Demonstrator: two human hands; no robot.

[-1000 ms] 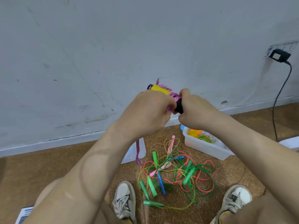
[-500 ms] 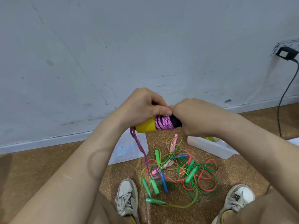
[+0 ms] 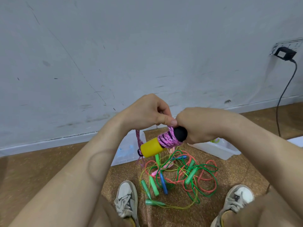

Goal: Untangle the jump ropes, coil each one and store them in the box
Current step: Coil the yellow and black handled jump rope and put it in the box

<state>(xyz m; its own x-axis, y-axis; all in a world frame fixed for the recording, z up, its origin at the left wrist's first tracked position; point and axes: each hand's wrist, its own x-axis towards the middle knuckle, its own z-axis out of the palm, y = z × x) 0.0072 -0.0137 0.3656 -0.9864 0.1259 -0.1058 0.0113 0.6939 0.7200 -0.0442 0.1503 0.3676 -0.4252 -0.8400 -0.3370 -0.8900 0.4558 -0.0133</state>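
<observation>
A pink braided jump rope [image 3: 168, 139] is wound in tight turns around its yellow and black foam handles [image 3: 151, 148]. My right hand [image 3: 198, 124] grips the black end of the handles. My left hand [image 3: 147, 112] pinches the pink rope just above the coil, and a loose length hangs down at the left past the yellow end. On the floor below lies a tangle of thin jump ropes [image 3: 180, 176] in green, orange and yellow, with green, blue and pink handles. A clear plastic box [image 3: 218, 149] stands at the right, partly hidden by my right arm.
A clear lid [image 3: 126, 153] leans by the wall at the left. My two shoes [image 3: 126, 200] sit either side of the tangle on a cork mat. A black cable [image 3: 285, 90] hangs from a wall plug at the right.
Both hands have come down from in front of the wall with the wound rope. The handles now point toward me, and the hanging pink tail is shorter.
</observation>
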